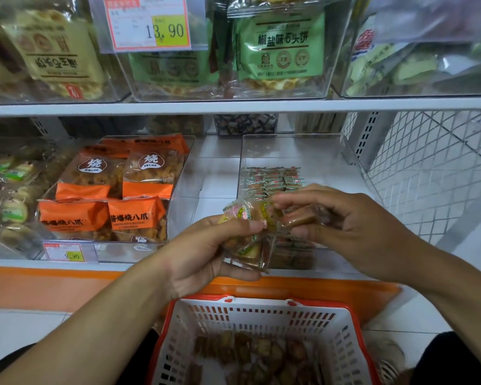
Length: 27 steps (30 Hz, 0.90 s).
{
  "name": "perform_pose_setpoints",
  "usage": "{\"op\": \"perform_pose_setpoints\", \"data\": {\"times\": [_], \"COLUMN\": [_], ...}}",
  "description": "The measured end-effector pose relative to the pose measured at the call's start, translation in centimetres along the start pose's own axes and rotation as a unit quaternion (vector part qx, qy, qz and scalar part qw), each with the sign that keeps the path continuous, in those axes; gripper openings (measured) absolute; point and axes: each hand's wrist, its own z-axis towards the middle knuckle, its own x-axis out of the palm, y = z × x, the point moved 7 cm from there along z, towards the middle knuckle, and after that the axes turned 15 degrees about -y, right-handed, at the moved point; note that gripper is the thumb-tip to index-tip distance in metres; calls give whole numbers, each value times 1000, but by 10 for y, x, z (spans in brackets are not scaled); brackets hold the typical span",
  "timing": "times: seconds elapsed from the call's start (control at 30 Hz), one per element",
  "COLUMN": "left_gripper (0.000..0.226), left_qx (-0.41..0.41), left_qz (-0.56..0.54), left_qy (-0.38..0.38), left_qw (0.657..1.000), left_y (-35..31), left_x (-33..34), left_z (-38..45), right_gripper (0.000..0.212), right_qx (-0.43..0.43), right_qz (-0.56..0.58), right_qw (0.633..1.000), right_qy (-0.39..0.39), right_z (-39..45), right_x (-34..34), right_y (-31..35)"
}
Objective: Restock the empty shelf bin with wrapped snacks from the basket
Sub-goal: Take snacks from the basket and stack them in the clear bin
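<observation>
Left to right: orange snack packs (109,195) fill the neighbouring bin. My left hand (206,254) curls its fingers round a bunch of wrapped snacks (247,245), a reserve supply; my right hand (345,226) pinches one brown snack (300,216) for placing. Both hover before the clear shelf bin (292,151), partly stocked, its front wall to clear. The basket (261,315) below holds more.

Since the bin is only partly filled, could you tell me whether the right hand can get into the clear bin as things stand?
Probably yes: the right hand, holding a wrapped snack, hovers at the clear bin, whose top looks open.
</observation>
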Motion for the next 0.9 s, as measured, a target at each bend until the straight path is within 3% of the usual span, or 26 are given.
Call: {"op": "perform_pose_setpoints", "data": {"times": [0.17,0.27,0.33,0.4,0.47,0.53,0.6,0.73,0.83,0.9], "left_gripper": [46,40,41,43,45,48,54,64,46,34], "left_qx": [-31,-24,-7,11,22,29,32,29,21,11], "left_qz": [81,75,59,38,18,3,-15,-55,-52,-64], "left_qy": [3,-10,-22,-28,-28,-21,-14,4,-22,-30], "left_qw": [996,997,998,999,999,999,999,998,998,997], "left_y": [11,12,9,5,2,0,-1,-3,-1,1], "left_x": [2,2,2,2,4,5,5,5,5,6], "left_z": [-1,0,0,1,1,1,1,0,0,-1], "right_gripper": [60,64,61,55,52,53,55,41,46,52], "right_qx": [25,58,112,205,305,350,356,312,266,235], "right_qz": [-94,-90,-36,88,227,305,329,290,266,268], "right_qw": [992,993,992,974,924,886,875,900,920,932], "right_qy": [76,55,44,38,34,18,-8,-91,-108,-62], "right_z": [-4,-4,-3,-5,-10,-13,-12,-6,-1,1], "right_x": [9,6,4,10,20,27,29,19,12,13], "right_y": [-13,-19,-27,-36,-43,-45,-46,-48,-46,-38]}}
